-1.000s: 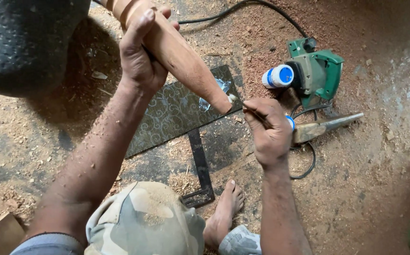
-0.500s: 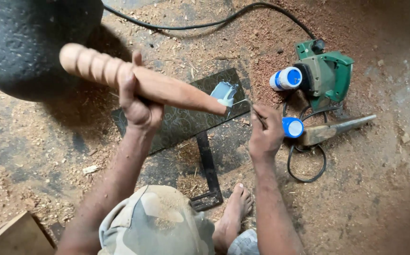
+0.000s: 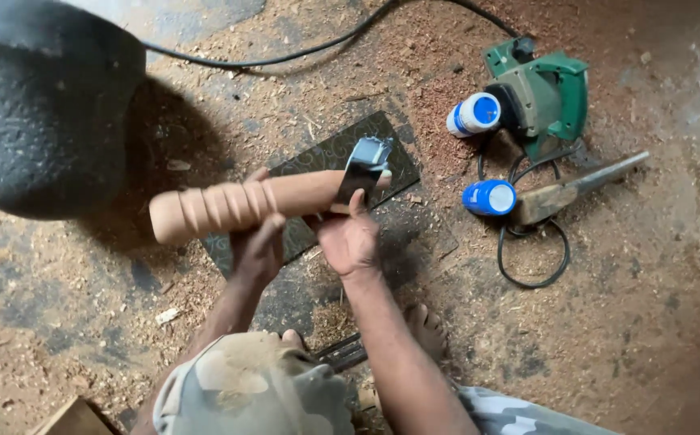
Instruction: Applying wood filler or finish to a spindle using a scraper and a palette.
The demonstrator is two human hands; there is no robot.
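Observation:
A turned wooden leg (image 3: 237, 205) with carved rings near its thick end lies level across the middle of the view. My left hand (image 3: 257, 246) grips it from below, just right of the rings. My right hand (image 3: 350, 238) holds a thin flat metal blade (image 3: 359, 171) pressed against the leg's narrow end. Under both lies a dark patterned tile (image 3: 382, 141) on the sawdust floor. My camouflage-clad knee (image 3: 253, 391) is at the bottom, and a bare foot (image 3: 426, 330) shows beside my right forearm.
A green power tool (image 3: 543, 97) with a black cable (image 3: 531, 258) sits upper right, with two blue-and-white containers (image 3: 487, 197) and a wooden-handled chisel (image 3: 571, 189) beside it. A big dark rounded stone (image 3: 43, 105) fills the upper left. A metal square (image 3: 342, 352) lies by my knee.
The wooden leg has swung down to lie level and lower in view. My left hand shifted along it, and my right hand came up with the blade against the narrow end.

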